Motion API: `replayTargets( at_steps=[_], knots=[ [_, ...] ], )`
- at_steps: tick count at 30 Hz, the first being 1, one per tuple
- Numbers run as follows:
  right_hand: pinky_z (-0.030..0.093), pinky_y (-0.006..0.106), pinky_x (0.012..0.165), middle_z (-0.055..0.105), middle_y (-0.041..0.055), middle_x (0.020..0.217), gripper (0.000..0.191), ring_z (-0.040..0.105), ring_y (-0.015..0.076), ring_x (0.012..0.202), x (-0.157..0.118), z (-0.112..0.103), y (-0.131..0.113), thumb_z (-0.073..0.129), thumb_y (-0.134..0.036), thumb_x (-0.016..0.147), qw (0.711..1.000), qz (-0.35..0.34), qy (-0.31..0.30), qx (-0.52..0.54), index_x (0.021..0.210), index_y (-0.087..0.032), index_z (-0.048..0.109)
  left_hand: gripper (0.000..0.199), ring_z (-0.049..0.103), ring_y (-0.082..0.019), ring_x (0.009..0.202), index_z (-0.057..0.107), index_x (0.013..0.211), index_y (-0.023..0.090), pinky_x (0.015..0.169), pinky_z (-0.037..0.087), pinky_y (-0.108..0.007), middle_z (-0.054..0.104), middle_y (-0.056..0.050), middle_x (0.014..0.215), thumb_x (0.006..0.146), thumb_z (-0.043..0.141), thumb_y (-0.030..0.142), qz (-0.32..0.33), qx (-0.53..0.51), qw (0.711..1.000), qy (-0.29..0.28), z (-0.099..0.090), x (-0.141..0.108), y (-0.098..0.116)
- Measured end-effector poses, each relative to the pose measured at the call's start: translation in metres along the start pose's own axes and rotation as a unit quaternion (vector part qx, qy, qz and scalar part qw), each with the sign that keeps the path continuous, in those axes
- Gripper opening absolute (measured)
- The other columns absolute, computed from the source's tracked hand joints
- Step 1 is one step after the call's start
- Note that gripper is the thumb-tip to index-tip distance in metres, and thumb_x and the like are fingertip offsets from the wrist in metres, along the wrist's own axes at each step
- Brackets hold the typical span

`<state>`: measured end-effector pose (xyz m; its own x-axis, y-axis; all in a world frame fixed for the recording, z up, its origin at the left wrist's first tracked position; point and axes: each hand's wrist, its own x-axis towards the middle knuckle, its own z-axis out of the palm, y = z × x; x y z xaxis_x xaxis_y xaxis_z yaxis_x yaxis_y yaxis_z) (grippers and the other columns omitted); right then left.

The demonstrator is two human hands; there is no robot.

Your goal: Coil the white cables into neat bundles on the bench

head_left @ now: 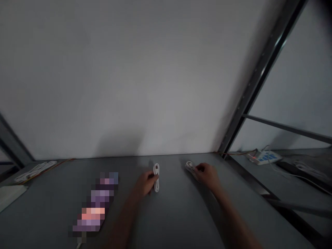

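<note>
I'm working at a dark gray tabletop (pixel 176 214) pushed against a plain white wall (pixel 129 76), and the light here is dim. To the right, a dark metal shelf frame (pixel 259 76) rises diagonally across my view, with a lower gray surface (pixel 298 214) beyond it. On that side, a white power strip with blue markings (pixel 263 157) sits near the table's far corner, and a thin orange wire (pixel 236 153) runs along the back edge towards it. A pixelated, blurred object (pixel 94 204) lies on the table to the left of my left hand; I can't make out what it is. Farther left are a white cable coil (pixel 35 171) by the back edge and a pale flat sheet (pixel 10 197) at the table's edge.

My left hand (pixel 146 183) is closed narrow on a bundled white cable (pixel 156 177), with my fingers (pixel 153 176) across its middle. The bundle lies lengthwise on the table, pointing towards the wall. My right hand (pixel 206 175) is also closed narrow, curled over the near end of a second bundled white cable (pixel 190 166). The two bundles lie apart, near the back of the table.
</note>
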<state>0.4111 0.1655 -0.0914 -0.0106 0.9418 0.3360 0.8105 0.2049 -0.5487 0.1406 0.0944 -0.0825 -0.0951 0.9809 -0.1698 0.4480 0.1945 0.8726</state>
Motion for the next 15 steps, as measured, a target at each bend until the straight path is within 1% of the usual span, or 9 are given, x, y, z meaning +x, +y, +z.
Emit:
replayTargets(
  at_steps=[3, 5, 6, 7, 9, 11, 13, 14, 15],
  knots=[
    [0.045, 0.030, 0.064, 0.071, 0.0107, 0.073, 0.022, 0.066, 0.0231, 0.068, 0.004, -0.003, 0.002, 0.051, -0.027, 0.075, 0.996, 0.022, 0.051, 0.070, 0.072, -0.015, 0.069, 0.037, 0.042, -0.009, 0.033, 0.057, 0.072, 0.016, 0.036, 0.031, -0.021, 0.052, 0.005, 0.046, 0.079, 0.055, 0.052, -0.026, -0.032, 0.998, -0.047, 0.007, 0.000, 0.003],
    [0.047, 0.030, 0.066, 0.071, 0.0107, 0.076, 0.025, 0.067, 0.0228, 0.070, 0.004, -0.002, 0.000, 0.049, -0.030, 0.077, 0.991, 0.024, 0.071, 0.108, 0.074, -0.015, 0.069, 0.038, 0.043, -0.010, 0.032, 0.056, 0.071, 0.017, 0.036, 0.033, -0.021, 0.053, 0.004, 0.042, 0.079, 0.055, 0.054, -0.044, -0.035, 0.997, -0.057, 0.010, -0.001, 0.005],
    [0.047, 0.030, 0.065, 0.071, 0.0103, 0.076, 0.025, 0.067, 0.0227, 0.070, 0.003, -0.001, -0.003, 0.050, -0.032, 0.078, 0.989, 0.024, 0.074, 0.125, 0.076, -0.015, 0.068, 0.038, 0.044, -0.010, 0.032, 0.055, 0.070, 0.017, 0.036, 0.034, -0.022, 0.053, 0.004, 0.041, 0.079, 0.055, 0.054, -0.051, -0.032, 0.997, -0.052, 0.011, -0.001, 0.005],
    [0.047, 0.029, 0.064, 0.070, 0.0097, 0.074, 0.025, 0.066, 0.0226, 0.069, 0.001, 0.002, -0.007, 0.051, -0.034, 0.078, 0.987, 0.024, 0.073, 0.141, 0.077, -0.015, 0.067, 0.037, 0.045, -0.011, 0.032, 0.055, 0.069, 0.017, 0.036, 0.035, -0.022, 0.052, 0.004, 0.040, 0.079, 0.054, 0.053, -0.057, -0.028, 0.997, -0.043, 0.011, 0.000, 0.004],
    [0.045, 0.028, 0.060, 0.069, 0.0077, 0.070, 0.024, 0.064, 0.0208, 0.063, -0.006, 0.011, -0.017, 0.050, -0.035, 0.080, 0.986, 0.023, 0.051, 0.160, 0.079, -0.016, 0.065, 0.036, 0.045, -0.011, 0.031, 0.053, 0.066, 0.018, 0.036, 0.036, -0.022, 0.051, 0.004, 0.037, 0.080, 0.052, 0.051, -0.065, -0.018, 0.997, -0.022, 0.011, 0.000, 0.003],
    [0.045, 0.027, 0.061, 0.068, 0.0068, 0.070, 0.021, 0.063, 0.0188, 0.061, -0.016, 0.022, -0.031, 0.048, -0.031, 0.083, 0.985, 0.000, 0.030, 0.168, 0.080, -0.016, 0.063, 0.035, 0.047, -0.012, 0.032, 0.053, 0.065, 0.018, 0.037, 0.038, -0.022, 0.050, 0.004, 0.036, 0.080, 0.052, 0.050, -0.069, -0.009, 0.997, -0.015, 0.010, 0.000, 0.002],
    [0.044, 0.026, 0.064, 0.068, 0.0079, 0.079, 0.015, 0.063, 0.0182, 0.068, -0.027, 0.031, -0.047, 0.049, -0.023, 0.083, 0.991, -0.043, 0.026, 0.123, 0.079, -0.017, 0.062, 0.035, 0.049, -0.013, 0.033, 0.053, 0.064, 0.018, 0.038, 0.039, -0.022, 0.051, 0.004, 0.037, 0.079, 0.052, 0.050, -0.068, 0.009, 0.998, -0.009, 0.010, -0.002, 0.003],
    [0.043, 0.026, 0.065, 0.067, 0.0082, 0.082, 0.012, 0.062, 0.0183, 0.071, -0.032, 0.034, -0.054, 0.051, -0.020, 0.082, 0.994, -0.066, 0.015, 0.087, 0.078, -0.017, 0.062, 0.035, 0.051, -0.014, 0.035, 0.053, 0.063, 0.018, 0.040, 0.039, -0.022, 0.052, 0.003, 0.038, 0.079, 0.053, 0.050, -0.065, 0.026, 0.998, -0.003, 0.009, -0.004, 0.004],
    [0.042, 0.026, 0.066, 0.067, 0.0081, 0.083, 0.010, 0.062, 0.0187, 0.075, -0.037, 0.035, -0.061, 0.053, -0.020, 0.082, 0.993, -0.097, -0.012, 0.059, 0.078, -0.017, 0.062, 0.035, 0.053, -0.014, 0.037, 0.054, 0.062, 0.018, 0.042, 0.040, -0.022, 0.052, 0.003, 0.039, 0.079, 0.053, 0.049, -0.059, 0.050, 0.997, 0.004, 0.009, -0.006, 0.005]
  ],
)
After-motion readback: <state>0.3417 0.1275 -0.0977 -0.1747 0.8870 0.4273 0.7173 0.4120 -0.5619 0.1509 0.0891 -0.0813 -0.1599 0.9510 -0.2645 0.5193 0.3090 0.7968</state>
